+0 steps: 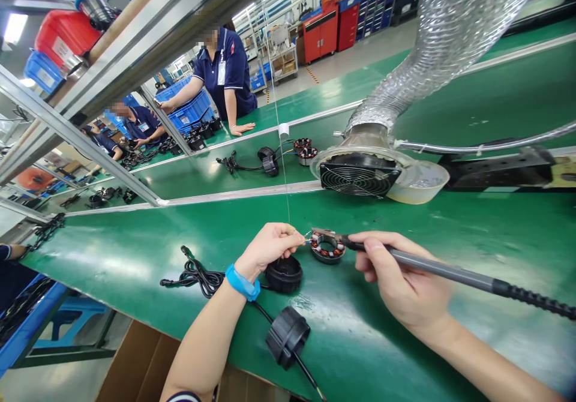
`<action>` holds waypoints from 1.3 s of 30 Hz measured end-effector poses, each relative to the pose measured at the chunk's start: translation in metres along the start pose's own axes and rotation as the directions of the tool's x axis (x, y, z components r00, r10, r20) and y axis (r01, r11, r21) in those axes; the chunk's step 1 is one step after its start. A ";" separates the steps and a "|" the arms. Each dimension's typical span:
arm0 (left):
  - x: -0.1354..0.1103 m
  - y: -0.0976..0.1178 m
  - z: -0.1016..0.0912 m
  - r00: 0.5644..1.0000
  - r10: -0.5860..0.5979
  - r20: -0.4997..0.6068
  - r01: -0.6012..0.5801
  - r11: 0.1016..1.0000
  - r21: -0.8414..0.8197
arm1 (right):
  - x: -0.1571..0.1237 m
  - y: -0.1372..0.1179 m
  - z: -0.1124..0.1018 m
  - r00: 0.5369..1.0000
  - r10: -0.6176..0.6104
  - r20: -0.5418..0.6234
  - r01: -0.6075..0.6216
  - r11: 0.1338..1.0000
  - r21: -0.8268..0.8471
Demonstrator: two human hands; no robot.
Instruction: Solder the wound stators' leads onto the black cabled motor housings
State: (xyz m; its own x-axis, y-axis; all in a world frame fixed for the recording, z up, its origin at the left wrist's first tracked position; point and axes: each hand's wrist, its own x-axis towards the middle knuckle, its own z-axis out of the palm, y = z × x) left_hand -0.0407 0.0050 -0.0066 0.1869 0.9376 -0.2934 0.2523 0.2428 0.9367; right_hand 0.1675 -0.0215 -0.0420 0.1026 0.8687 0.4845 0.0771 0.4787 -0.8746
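Along the far edge of the table (135, 252) stood a black fan (360, 179) under a silver duct (432, 48), with a pale bowl (420, 187) just beside it. Nearer to the left hand (272, 245) there were a black cup (283, 275), partly hidden by this hand, and a coiled black cable (202, 277); a black cap (288, 336) lay close to the near edge. A thin line (276, 90) hung from above down to the left hand. The left fingers were pinching thin coloured wires (308, 241), and the right hand (407, 288) was gripping a soldering iron (443, 268), whose metal end crossed over the far side of the ring (328, 260). This ring lay on the table between both hands, dark outside, with copper windings and whitish parts inside.
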 end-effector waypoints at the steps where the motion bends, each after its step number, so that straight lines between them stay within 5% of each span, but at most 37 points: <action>1: 0.000 0.000 0.000 1.000 -0.002 0.000 0.002 1.000 0.000 | 0.000 0.001 0.000 1.000 -0.010 0.006 0.010 1.000 -0.014; 16: 0.001 -0.001 0.001 1.000 -0.007 0.008 0.007 1.000 -0.006 | 0.010 0.003 0.023 0.941 -0.308 0.141 0.331 0.923 -0.196; 32: -0.005 0.004 -0.003 0.988 0.085 0.127 -0.106 0.980 0.171 | 0.016 0.016 0.034 0.890 -0.364 0.275 0.414 0.898 -0.149; 39: -0.002 0.004 -0.008 0.974 0.057 0.220 -0.090 0.986 0.142 | 0.010 0.015 0.030 0.913 -0.327 0.245 0.371 0.914 -0.164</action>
State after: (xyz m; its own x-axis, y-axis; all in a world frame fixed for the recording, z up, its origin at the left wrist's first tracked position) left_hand -0.0477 0.0066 -0.0009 0.4055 0.8721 -0.2739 0.3669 0.1192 0.9226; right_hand 0.1395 -0.0016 -0.0513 -0.1743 0.6677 0.7237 0.2714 0.7391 -0.6165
